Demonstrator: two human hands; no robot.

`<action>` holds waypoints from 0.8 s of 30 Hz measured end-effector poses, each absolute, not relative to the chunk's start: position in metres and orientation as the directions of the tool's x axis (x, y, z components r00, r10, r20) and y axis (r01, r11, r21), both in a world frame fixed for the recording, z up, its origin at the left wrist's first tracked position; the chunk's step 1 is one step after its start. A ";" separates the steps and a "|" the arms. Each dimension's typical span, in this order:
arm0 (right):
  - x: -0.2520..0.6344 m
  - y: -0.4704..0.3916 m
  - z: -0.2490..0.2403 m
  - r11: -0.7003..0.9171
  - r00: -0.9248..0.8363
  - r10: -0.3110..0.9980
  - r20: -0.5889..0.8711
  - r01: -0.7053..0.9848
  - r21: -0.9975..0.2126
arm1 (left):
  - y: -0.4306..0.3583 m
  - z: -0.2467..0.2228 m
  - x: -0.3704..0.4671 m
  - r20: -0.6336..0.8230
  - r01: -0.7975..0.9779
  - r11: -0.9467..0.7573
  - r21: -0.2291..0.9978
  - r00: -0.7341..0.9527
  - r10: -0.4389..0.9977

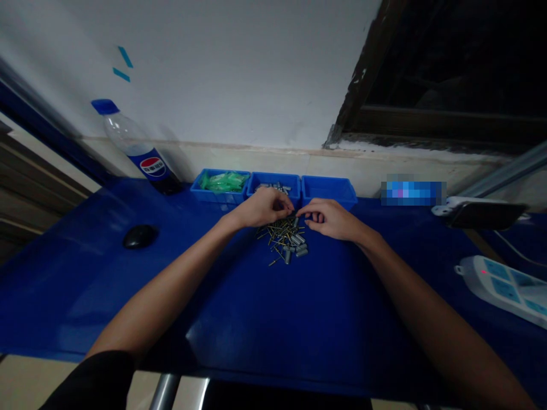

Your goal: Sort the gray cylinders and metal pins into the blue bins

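A loose pile of thin brassy and grey pins, like screws or nails, lies on the blue table, with several short silver cylinders at its near right side. Over the pile's far left edge is my left hand, fingers curled and tips pinched together; what they hold, if anything, is too small to name. From the right, my right hand reaches to the pile with its index finger stretched to a silver piece, thumb apart and the other fingers bent. Just behind the hands, the middle blue bin contains small silver pieces, partly hidden by my left hand.
Beside the middle bin stand a left bin with green plastic packaging and a right bin. A cola bottle and a black mouse are at left. A phone and a white power strip lie right. The wall closes the back.
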State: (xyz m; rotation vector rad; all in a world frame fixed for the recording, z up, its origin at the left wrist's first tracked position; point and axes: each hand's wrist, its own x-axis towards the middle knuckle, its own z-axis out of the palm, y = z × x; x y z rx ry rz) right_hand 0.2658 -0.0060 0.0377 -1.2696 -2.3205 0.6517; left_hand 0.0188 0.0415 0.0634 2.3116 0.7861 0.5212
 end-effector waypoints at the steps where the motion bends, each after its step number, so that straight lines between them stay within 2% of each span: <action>1: 0.266 -0.006 0.037 0.497 -0.519 0.845 0.132 0.667 -0.555 | 0.041 0.064 0.018 0.138 0.413 -0.628 0.660 0.755 0.641; 5: 0.269 -0.005 0.035 0.536 -0.573 0.814 0.093 0.680 -0.500 | 0.041 0.065 0.015 0.087 0.410 -0.645 0.644 0.799 0.595; 8: 0.273 -0.003 0.034 0.521 -0.549 0.831 0.092 0.709 -0.476 | 0.041 0.064 0.014 0.079 0.385 -0.648 0.657 0.820 0.567; 13: 0.278 0.002 0.032 0.416 -0.467 0.884 0.034 0.751 -0.513 | 0.042 0.063 0.015 0.074 0.382 -0.650 0.656 0.826 0.559; 18: 0.283 0.003 0.031 0.407 -0.468 0.884 -0.014 0.783 -0.471 | 0.037 0.068 0.019 0.137 0.370 -0.648 0.666 0.794 0.593; 22: 0.285 0.000 0.033 0.406 -0.454 0.891 0.005 0.792 -0.456 | 0.035 0.072 0.020 0.142 0.385 -0.659 0.646 0.788 0.599; 24: 0.285 -0.002 0.036 0.390 -0.432 0.901 0.032 0.775 -0.497 | 0.036 0.072 0.020 0.148 0.384 -0.664 0.642 0.787 0.599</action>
